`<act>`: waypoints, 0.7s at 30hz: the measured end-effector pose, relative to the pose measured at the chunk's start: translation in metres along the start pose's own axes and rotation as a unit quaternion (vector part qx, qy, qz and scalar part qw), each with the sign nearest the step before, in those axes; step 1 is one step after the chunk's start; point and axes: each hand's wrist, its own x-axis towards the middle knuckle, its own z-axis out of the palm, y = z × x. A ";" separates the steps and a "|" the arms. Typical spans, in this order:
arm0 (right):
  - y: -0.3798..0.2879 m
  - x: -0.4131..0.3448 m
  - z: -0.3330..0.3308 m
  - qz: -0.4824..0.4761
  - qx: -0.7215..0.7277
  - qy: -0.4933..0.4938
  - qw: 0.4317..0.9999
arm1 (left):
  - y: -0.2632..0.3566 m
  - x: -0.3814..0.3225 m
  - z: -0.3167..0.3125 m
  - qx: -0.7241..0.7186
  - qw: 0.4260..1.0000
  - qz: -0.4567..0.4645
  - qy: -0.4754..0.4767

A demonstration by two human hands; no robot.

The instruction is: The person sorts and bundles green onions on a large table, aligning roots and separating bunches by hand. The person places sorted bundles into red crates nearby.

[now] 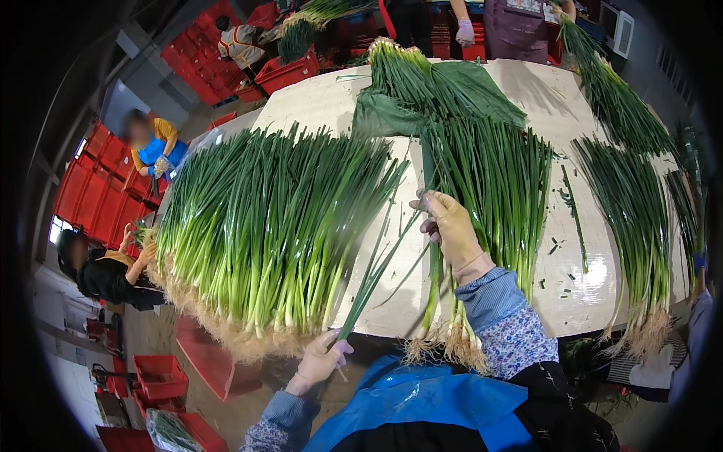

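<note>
My left hand (321, 357), in a glove, grips the lower end of a single green onion (368, 288) just off the table's near edge. Its long leaves fan out up and to the right. The gloved fingers of my right hand (451, 231) pinch one leaf near its tip. To the left lies a wide row of green onions (265, 237), side by side, with roots towards me. Beside and partly under my right arm is another group of green onions (502, 203); some of their roots hang over the edge.
The pale table (587, 294) has leaf scraps on it. A green onion bundle (406, 73) rests on green cloth (480, 85) at the back. More onions (632, 226) lie right. Several people work around; red crates (161, 377) stand left. A blue apron (418, 401) covers my front.
</note>
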 end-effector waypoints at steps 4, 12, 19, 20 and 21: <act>-0.012 0.010 -0.010 -0.013 -0.021 0.012 1.000 | -0.009 0.007 -0.006 -0.002 1.000 0.004 -0.012; -0.018 0.030 -0.016 0.003 0.126 -0.057 0.990 | -0.007 0.031 -0.036 -0.012 1.000 0.001 -0.008; -0.009 0.041 -0.010 -0.022 -0.008 0.014 1.000 | 0.001 0.044 -0.080 -0.066 0.994 0.035 -0.078; -0.006 0.045 -0.007 -0.039 -0.068 0.037 0.996 | 0.010 0.040 -0.085 -0.072 0.994 0.028 -0.072; -0.005 0.046 -0.006 -0.055 -0.071 0.037 0.995 | 0.018 0.037 -0.088 -0.080 0.994 0.023 -0.070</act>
